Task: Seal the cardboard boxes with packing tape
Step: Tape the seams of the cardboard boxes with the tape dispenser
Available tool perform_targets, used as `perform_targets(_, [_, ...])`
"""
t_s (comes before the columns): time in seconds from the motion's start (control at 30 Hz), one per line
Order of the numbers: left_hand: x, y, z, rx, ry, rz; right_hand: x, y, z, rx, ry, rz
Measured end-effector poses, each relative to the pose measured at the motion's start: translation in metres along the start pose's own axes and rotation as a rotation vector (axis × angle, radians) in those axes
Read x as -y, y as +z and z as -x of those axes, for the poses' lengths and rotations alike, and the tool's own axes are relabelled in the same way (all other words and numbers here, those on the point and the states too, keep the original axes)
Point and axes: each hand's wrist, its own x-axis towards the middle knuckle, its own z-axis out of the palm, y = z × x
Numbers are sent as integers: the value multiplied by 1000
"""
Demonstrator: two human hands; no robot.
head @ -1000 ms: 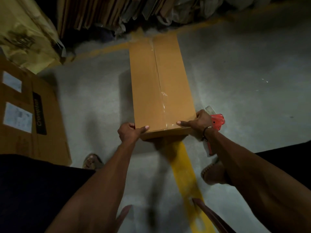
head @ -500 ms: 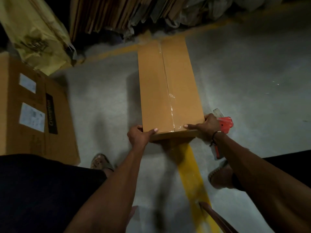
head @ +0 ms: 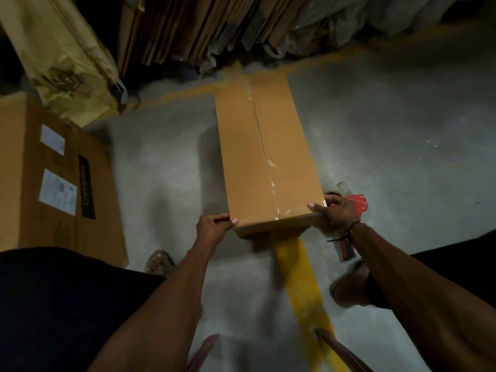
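1. Fingers [head: 317, 208] of right hand [head: 338, 212], qty 1: thumb flat on box top at near right corner, other fingers curled round a red tape dispenser [head: 358, 206] pressed at that corner. Dispenser qty 1; its handle hangs down below the wrist.
2. Left hand [head: 212, 228], qty 1: thumb tip on top face at near left corner, fingers curled vs. the left side wall. Clamped on the box.
3. Shoes, qty 2: one [head: 159, 261] by left forearm, one [head: 349, 284] under right forearm.
4. Yellow floor stripe [head: 302, 285], qty 1, runs from under the box's near end toward the viewer.
5. Cardboard box [head: 241, 162], qty 1, task item. Long, narrow; sits on grey concrete floor [head: 166, 162], centre of view. Long axis runs near-to-far, far end pointing at the back stack, slightly angled left. Flaps closed; clear tape strip [head: 271, 178], qty 1, along centre seam, wrapping over near edge.
6. Bigger carton [head: 53, 183], qty 1, at left, well apart from task box. White labels qty 2, black label qty 1.
7. Yellowish bag [head: 67, 63], qty 1, far left, behind the carton.
8. Flat cardboard sheets [head: 188, 28] stood on edge along the back; count cannot tell.
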Motion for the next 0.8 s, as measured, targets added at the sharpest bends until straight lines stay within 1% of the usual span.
perform_targets(0.13, [13,2,34,64,-34,-22,9,-1,8,-13,-80,37])
perform_targets(0.23, [27,17,58,129,-79,-63,16,-2,11,-14,-145,142])
perform_targets(0.33, [31,30,74,234,-149,-86,18,4,16,-42,-109,206])
perform_targets(0.4, [23,30,77,262,-239,-5,14,16,21,-114,-68,145])
perform_targets(0.47, [14,21,68,206,-274,48,7,34,24,-199,-22,53])
perform_targets(0.53, [3,6,46,102,-234,53,1,56,30,-218,41,-59])
perform_targets(0.6, [-14,-9,20,1,-146,-84,1,74,42,-222,40,-101])
perform_targets(0.67, [-38,-26,-3,-72,-58,-280,1,85,48,-231,-20,-59])
perform_targets(0.73, [-67,-42,-25,-115,62,-330,-4,88,44,-233,-13,53])
perform_targets(0.8, [-91,-62,-50,-168,135,-362,-8,88,38,-219,-5,139])
